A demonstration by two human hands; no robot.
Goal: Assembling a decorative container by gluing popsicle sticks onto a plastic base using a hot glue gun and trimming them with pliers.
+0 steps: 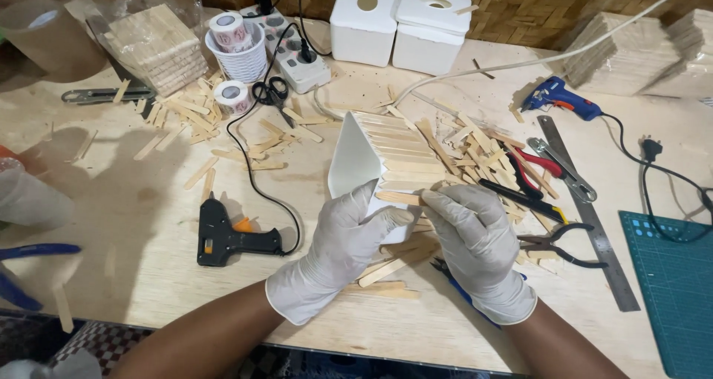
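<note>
A white box (355, 164), tilted and clad on one side with rows of pale wooden sticks, is held above the tabletop (148, 201). It is gripped at its near end by the gloved left hand (338, 249), fingers wrapped on it. A loose stick (399, 198) is pinched against it by the right hand (475, 238). A black glue gun (230, 238) lies to the left.

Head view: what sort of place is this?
Probably a home craft workbench. Gloved hands, left hand and right hand, press a wooden stick onto a white box; a black glue gun, loose sticks and pliers lie around.
</note>
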